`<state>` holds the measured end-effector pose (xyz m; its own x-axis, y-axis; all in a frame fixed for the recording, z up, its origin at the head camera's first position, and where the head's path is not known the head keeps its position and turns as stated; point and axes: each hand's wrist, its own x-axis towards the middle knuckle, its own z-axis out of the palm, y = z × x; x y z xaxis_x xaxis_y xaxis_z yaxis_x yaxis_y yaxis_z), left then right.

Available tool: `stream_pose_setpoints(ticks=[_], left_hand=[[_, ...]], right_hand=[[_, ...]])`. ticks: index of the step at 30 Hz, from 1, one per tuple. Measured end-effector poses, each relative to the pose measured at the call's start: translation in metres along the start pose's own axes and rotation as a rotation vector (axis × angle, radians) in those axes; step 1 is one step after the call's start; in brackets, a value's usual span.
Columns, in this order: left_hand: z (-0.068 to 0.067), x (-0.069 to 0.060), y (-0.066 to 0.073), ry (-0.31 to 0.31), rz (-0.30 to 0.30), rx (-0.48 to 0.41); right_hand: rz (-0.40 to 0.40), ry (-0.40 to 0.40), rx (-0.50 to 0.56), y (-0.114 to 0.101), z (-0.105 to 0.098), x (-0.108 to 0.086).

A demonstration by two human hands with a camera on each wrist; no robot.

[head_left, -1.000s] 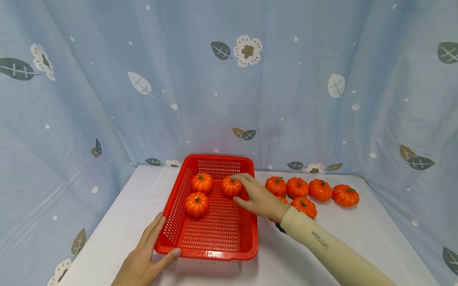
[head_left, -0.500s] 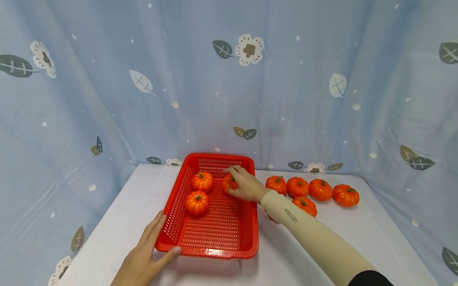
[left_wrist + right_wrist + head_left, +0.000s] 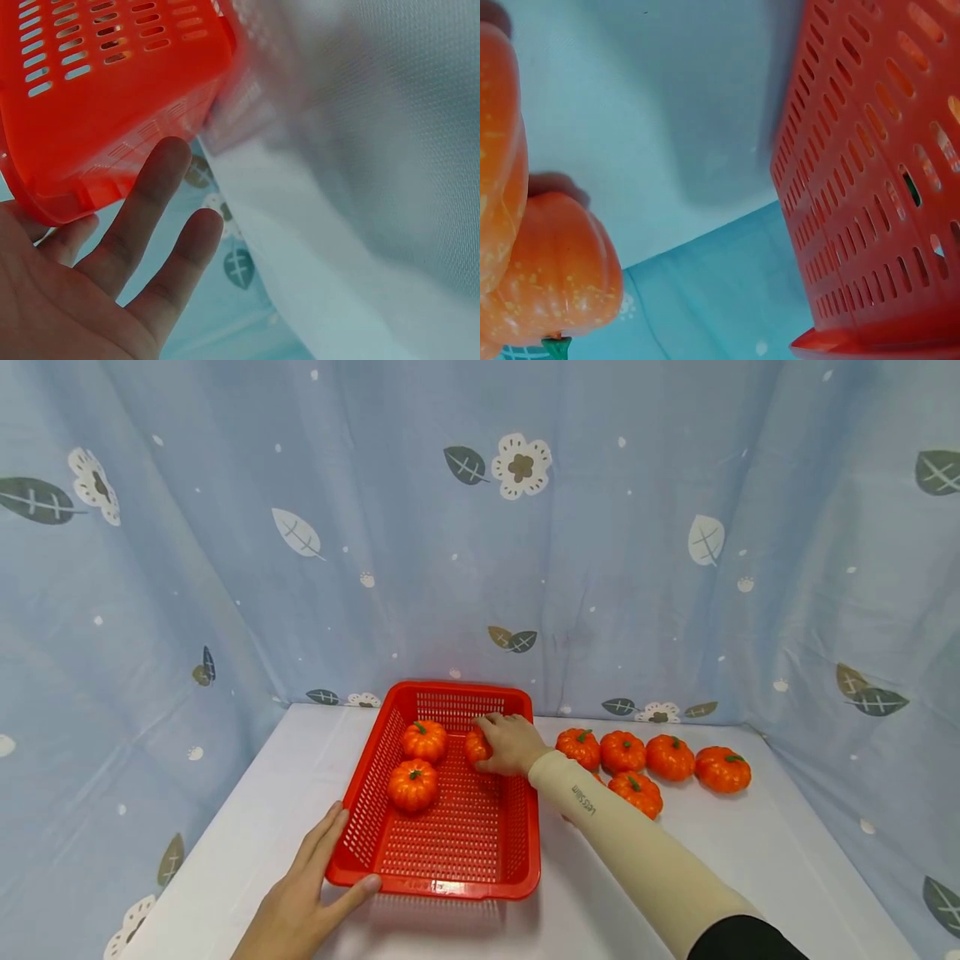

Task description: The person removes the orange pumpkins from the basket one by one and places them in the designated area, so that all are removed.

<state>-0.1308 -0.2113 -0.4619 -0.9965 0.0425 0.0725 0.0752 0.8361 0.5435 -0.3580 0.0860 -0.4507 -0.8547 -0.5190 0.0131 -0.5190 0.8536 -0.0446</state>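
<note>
A red perforated plastic basket (image 3: 457, 888) stands on the white table. Inside it, my right hand (image 3: 513, 745) grips a small orange pumpkin (image 3: 475, 747) near the back right, partly covering it. Two more pumpkins, a rear one (image 3: 425, 742) and a nearer one (image 3: 412, 786), sit along the left side. My left hand (image 3: 296, 897) rests at the basket's front left corner, thumb on the front rim. In the left wrist view its straight, spread fingers (image 3: 161, 176) lie beside the basket wall (image 3: 97, 127). The right wrist view shows the basket's outer wall (image 3: 847, 187), not the hand's grip.
Right of the basket, several pumpkins stand in a back row, ending with one (image 3: 723, 770) at the far right. Another pumpkin (image 3: 637, 794) sits in front, beside one mostly hidden by the right arm. A pale blue patterned curtain (image 3: 600, 568) hangs behind and around the table (image 3: 780, 860).
My right hand has moved further over the pumpkin in the basket and its fingers have come round it; the forearm reaches further in. The pumpkin has shifted slightly left. My left hand stays put.
</note>
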Motion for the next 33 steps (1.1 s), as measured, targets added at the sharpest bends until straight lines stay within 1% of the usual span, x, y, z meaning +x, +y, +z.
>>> stream_pose_setpoints(ticks=[4, 12, 19, 22, 27, 33], left_hand=[[0.001, 0.000, 0.000, 0.004, 0.005, -0.002], [0.000, 0.000, 0.000, -0.003, -0.005, -0.004], [0.000, 0.000, 0.001, 0.002, 0.004, -0.011], [0.000, 0.001, 0.001, 0.000, 0.003, -0.011], [0.000, 0.000, 0.000, 0.000, -0.001, -0.008], [0.000, 0.001, -0.001, -0.006, -0.008, -0.010]], right_hand=[[0.010, -0.024, -0.019, -0.002, 0.000, -0.002], [-0.027, 0.019, 0.028, -0.003, 0.000, -0.006], [-0.040, 0.022, 0.042, -0.003, -0.001, -0.009], [-0.055, 0.054, 0.076, -0.003, -0.001, -0.009], [-0.088, 0.139, 0.146, -0.002, -0.001, -0.010], [-0.070, 0.192, 0.254, -0.002, -0.001, -0.012]])
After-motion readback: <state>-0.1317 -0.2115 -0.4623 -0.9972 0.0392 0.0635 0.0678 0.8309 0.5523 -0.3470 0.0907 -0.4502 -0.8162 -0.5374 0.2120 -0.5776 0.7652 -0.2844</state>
